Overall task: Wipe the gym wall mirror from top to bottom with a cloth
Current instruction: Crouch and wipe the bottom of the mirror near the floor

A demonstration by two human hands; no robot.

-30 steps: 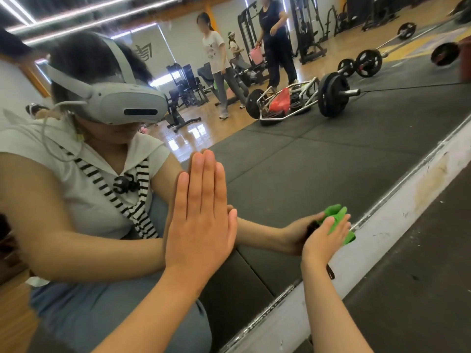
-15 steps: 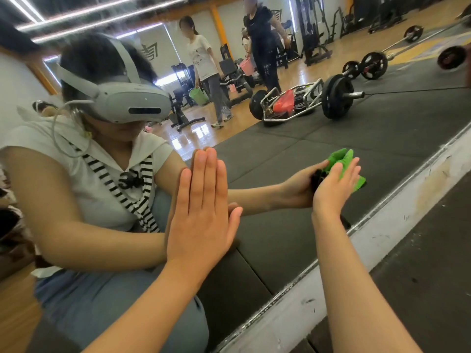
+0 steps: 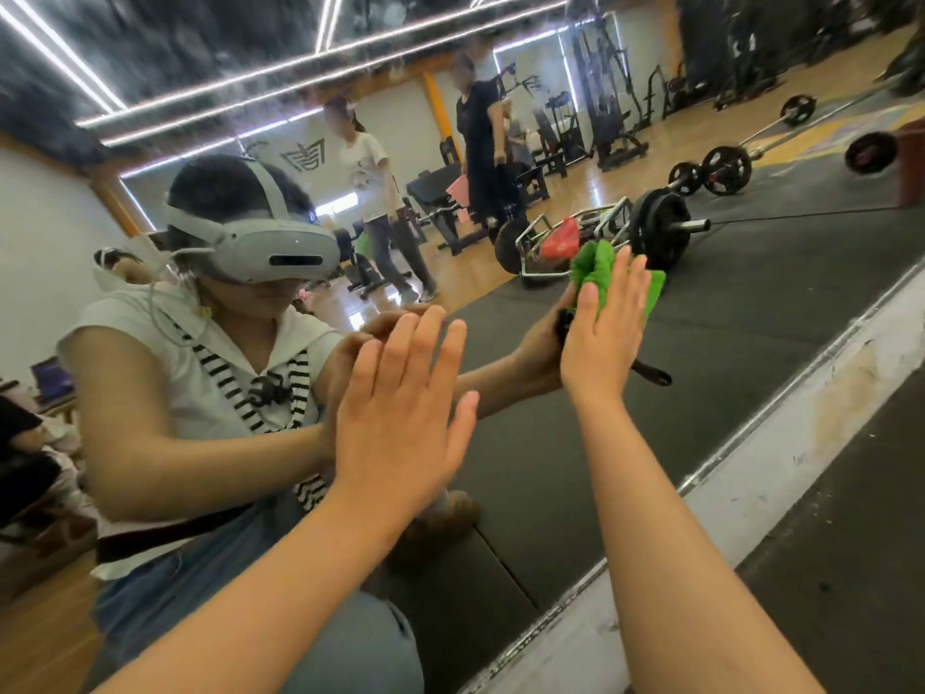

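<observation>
Against the mirror (image 3: pixel 751 318), right of centre, the green cloth (image 3: pixel 595 265) sits bunched under the right hand (image 3: pixel 603 333), pressed by a flat palm with straight fingers pointing up, arm outstretched. To its left, the left hand (image 3: pixel 400 413) is open, fingers slightly spread, palm facing the glass.

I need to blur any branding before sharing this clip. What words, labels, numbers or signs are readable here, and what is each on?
No text reads clearly.
Wall emblem, seen in the mirror: a striped graphic, no legible letters.
Weight plates: markings, if any, too blurred to read.
Headset: no readable brand.
Green cloth: plain, no label showing.
</observation>
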